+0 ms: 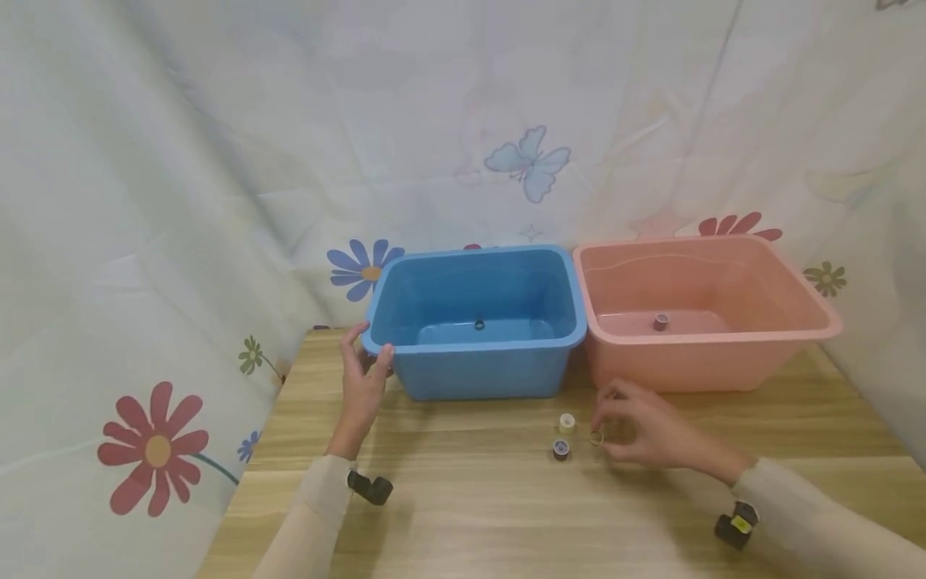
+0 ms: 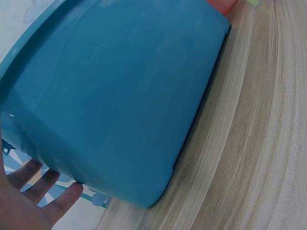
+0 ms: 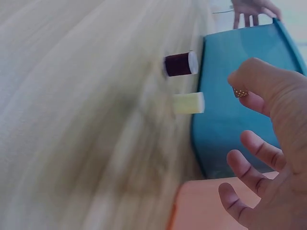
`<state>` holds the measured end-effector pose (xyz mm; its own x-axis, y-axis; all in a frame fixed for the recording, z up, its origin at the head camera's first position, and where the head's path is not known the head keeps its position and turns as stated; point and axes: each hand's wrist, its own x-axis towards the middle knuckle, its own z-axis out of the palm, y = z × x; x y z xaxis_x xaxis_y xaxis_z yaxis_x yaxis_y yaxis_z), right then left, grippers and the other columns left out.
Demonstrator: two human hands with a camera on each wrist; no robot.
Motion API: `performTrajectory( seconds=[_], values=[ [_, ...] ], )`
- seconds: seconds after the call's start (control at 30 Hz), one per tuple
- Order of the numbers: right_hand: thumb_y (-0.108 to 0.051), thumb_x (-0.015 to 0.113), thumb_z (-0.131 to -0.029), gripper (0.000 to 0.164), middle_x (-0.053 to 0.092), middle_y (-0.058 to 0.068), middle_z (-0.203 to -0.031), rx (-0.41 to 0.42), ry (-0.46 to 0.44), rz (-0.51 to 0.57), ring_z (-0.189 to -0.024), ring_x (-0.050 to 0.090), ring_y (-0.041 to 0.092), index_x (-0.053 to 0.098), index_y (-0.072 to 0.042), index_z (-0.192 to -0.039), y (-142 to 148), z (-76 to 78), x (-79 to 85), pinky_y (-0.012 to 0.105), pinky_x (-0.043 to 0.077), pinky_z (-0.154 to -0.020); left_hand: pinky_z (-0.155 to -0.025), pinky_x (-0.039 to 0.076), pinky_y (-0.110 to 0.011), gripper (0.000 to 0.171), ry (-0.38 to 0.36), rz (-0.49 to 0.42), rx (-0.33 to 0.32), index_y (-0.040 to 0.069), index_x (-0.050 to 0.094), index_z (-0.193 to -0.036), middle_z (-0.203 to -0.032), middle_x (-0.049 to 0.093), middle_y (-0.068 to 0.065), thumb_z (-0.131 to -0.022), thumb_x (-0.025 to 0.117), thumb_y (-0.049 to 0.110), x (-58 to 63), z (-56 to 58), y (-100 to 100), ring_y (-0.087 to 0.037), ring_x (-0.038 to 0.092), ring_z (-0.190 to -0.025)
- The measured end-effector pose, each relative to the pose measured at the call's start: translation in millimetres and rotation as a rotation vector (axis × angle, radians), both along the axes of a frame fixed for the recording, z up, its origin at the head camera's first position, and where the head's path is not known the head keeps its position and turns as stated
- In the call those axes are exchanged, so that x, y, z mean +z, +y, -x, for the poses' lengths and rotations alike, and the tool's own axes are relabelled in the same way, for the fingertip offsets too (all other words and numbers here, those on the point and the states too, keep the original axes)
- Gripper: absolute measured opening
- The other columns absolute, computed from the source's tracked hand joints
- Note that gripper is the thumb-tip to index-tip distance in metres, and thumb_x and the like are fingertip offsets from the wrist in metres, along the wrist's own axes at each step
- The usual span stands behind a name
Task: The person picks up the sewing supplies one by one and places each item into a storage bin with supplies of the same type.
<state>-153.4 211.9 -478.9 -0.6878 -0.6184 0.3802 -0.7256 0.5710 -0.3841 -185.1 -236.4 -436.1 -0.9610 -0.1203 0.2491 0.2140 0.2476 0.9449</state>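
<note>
My left hand (image 1: 364, 396) holds the front left corner of the blue plastic tub (image 1: 477, 371), thumb at the front and fingers along the side wall (image 2: 62, 201). My right hand (image 1: 647, 426) pinches a small gold ring thimble (image 3: 241, 92), dotted with dimples, between thumb and index finger; its other fingers are spread. Just left of that hand, a white thread spool (image 1: 567, 422) and a dark thread spool (image 1: 560, 449) stand on the wooden table. Inside the blue tub lies a small dark ring (image 1: 479, 325). Another spool (image 1: 661, 322) rests inside the pink tub (image 1: 680, 363).
Both tubs stand side by side at the back of the table (image 1: 463, 498), their rims meeting. Behind them hangs a pale curtain (image 1: 434, 121) with flowers and a butterfly. A small black camera is strapped to each wrist.
</note>
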Motion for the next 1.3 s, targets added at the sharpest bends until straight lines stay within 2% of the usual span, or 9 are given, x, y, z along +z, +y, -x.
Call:
performTrajectory(
  seconds=[0.07, 0.2, 0.27, 0.4, 0.57, 0.8, 1.07, 1.3],
  values=[
    [-0.019, 0.092, -0.067, 0.037, 0.060, -0.004, -0.111, 0.015, 0.034, 0.006, -0.103, 0.057, 0.014, 0.071, -0.034, -0.093, 0, -1.2, 7.8, 0.044, 0.054, -0.083, -0.097, 0.052, -0.057, 0.065, 0.001, 0.011, 0.002, 0.013, 0.021, -0.156, -0.154, 0.042, -0.026, -0.105, 0.058, 0.030, -0.2, -0.3, 0, -0.036, 0.052, -0.131],
    [-0.020, 0.091, -0.070, 0.034, 0.060, -0.005, -0.111, 0.020, 0.046, 0.002, -0.104, 0.057, 0.015, 0.071, -0.033, -0.094, -1, -4.2, 22.1, 0.044, 0.054, -0.083, -0.094, 0.055, -0.047, 0.064, 0.004, 0.035, 0.000, 0.013, 0.021, -0.156, -0.154, 0.043, -0.025, -0.106, 0.057, 0.030, -0.2, -1.0, -1, -0.034, 0.053, -0.130],
    [-0.021, 0.091, -0.072, 0.032, 0.060, -0.006, -0.112, 0.014, 0.031, -0.009, -0.105, 0.057, 0.014, 0.071, -0.034, -0.094, -1, -5.2, 28.1, 0.043, 0.054, -0.085, -0.094, 0.054, -0.049, 0.064, 0.007, 0.041, -0.003, 0.013, 0.021, -0.156, -0.154, 0.043, -0.025, -0.106, 0.057, 0.030, 0.2, -1.0, -1, -0.034, 0.053, -0.130],
    [-0.023, 0.089, -0.074, 0.031, 0.058, -0.008, -0.114, 0.010, 0.009, -0.025, -0.106, 0.055, 0.011, 0.071, -0.035, -0.097, -1, -6.6, 39.6, 0.042, 0.055, -0.088, -0.098, 0.051, -0.061, 0.065, 0.014, 0.035, -0.009, 0.013, 0.020, -0.156, -0.155, 0.041, -0.025, -0.106, 0.056, 0.030, 0.3, -1.4, 1, -0.036, 0.052, -0.131],
    [-0.022, 0.089, -0.074, 0.034, 0.057, -0.009, -0.116, 0.046, 0.037, -0.011, -0.107, 0.054, 0.010, 0.070, -0.034, -0.099, -2, -6.8, 57.2, 0.040, 0.055, -0.090, -0.098, 0.047, -0.068, 0.065, 0.023, 0.018, -0.010, 0.011, 0.020, -0.156, -0.154, 0.041, -0.029, -0.106, 0.057, 0.028, 0.5, -1.9, 2, -0.039, 0.051, -0.131],
    [-0.017, 0.088, -0.073, 0.035, 0.056, -0.009, -0.114, 0.136, 0.115, 0.025, -0.106, 0.054, 0.010, 0.070, -0.031, -0.100, -6, -2.5, 84.7, 0.031, 0.054, -0.088, -0.098, 0.048, -0.067, 0.065, 0.023, 0.005, -0.013, 0.010, 0.021, -0.156, -0.153, 0.042, -0.029, -0.105, 0.058, 0.028, 0.2, -1.7, 1, -0.039, 0.051, -0.131],
    [-0.014, 0.089, -0.074, 0.035, 0.058, -0.003, -0.116, 0.161, 0.105, 0.021, -0.108, 0.056, 0.014, 0.071, -0.028, -0.101, -9, 2.7, 100.6, 0.034, 0.058, -0.088, -0.100, 0.048, -0.065, 0.065, -0.001, 0.001, -0.013, 0.014, 0.021, -0.156, -0.154, 0.041, -0.028, -0.105, 0.059, 0.030, -1.6, -1.6, 0, -0.039, 0.050, -0.132],
    [-0.013, 0.088, -0.077, 0.032, 0.058, -0.008, -0.116, 0.143, 0.054, 0.034, -0.110, 0.053, 0.014, 0.071, -0.029, -0.099, -13, 15.0, 113.2, 0.039, 0.054, -0.093, -0.099, 0.048, -0.066, 0.064, 0.008, 0.003, -0.001, 0.014, 0.022, -0.156, -0.155, 0.040, -0.028, -0.105, 0.058, 0.031, -1.7, -0.4, 0, -0.040, 0.050, -0.132]
  ],
)
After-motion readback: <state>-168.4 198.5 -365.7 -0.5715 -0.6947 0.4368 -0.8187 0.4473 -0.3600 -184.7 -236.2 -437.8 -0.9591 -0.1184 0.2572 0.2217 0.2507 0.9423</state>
